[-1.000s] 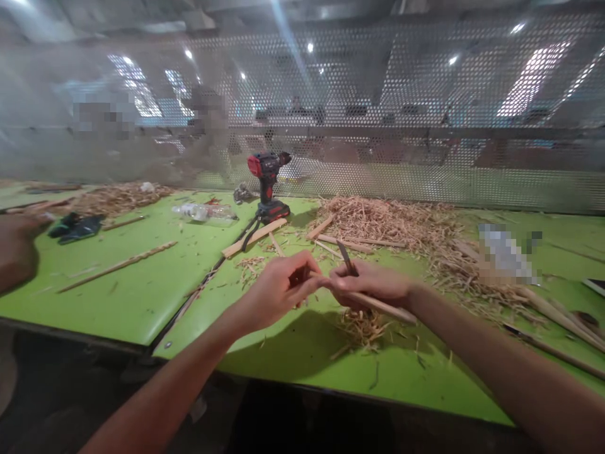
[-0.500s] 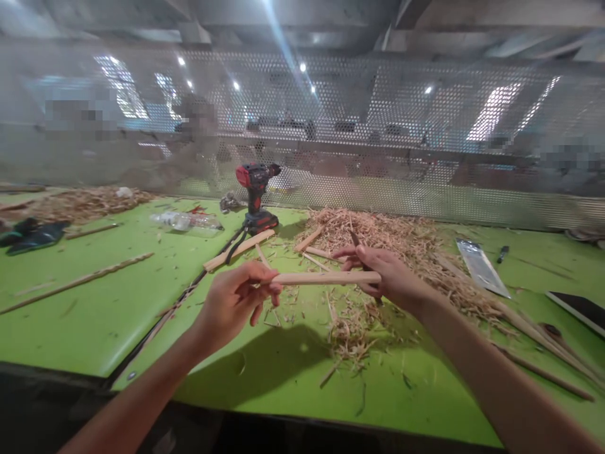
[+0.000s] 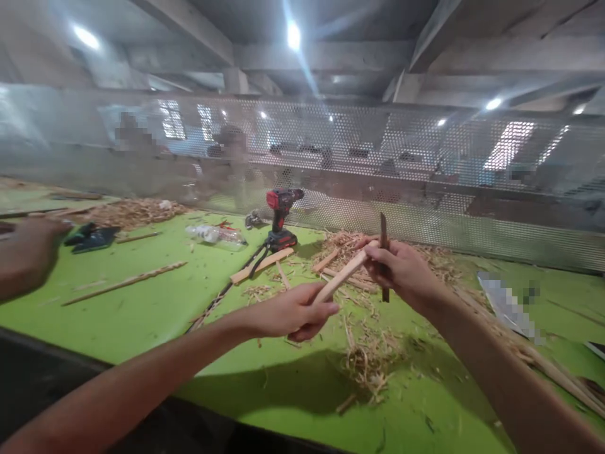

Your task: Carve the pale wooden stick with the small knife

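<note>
My left hand (image 3: 302, 313) is closed round the near end of a pale wooden stick (image 3: 345, 272), which slants up and away to the right. My right hand (image 3: 397, 268) grips a dark, flat knife (image 3: 384, 230) held upright, its ends showing above and below the fingers. The stick's far end lies at my right thumb and fingertips, beside the knife; the exact contact there is hidden. Below the hands, curled wood shavings (image 3: 371, 362) lie on the green tabletop (image 3: 265, 384).
A red and black cordless drill (image 3: 282, 217) stands behind, near a perforated metal screen (image 3: 359, 176). Wooden pieces (image 3: 259, 266), a clear plastic bottle (image 3: 216, 235) and a long thin rod (image 3: 125, 282) lie leftward. Another person's hand (image 3: 28, 252) is at far left.
The stick has swung from level to slanting, its right end raised. The knife has turned more upright in my right hand. The view has shifted left, and another person's hand has appeared.
</note>
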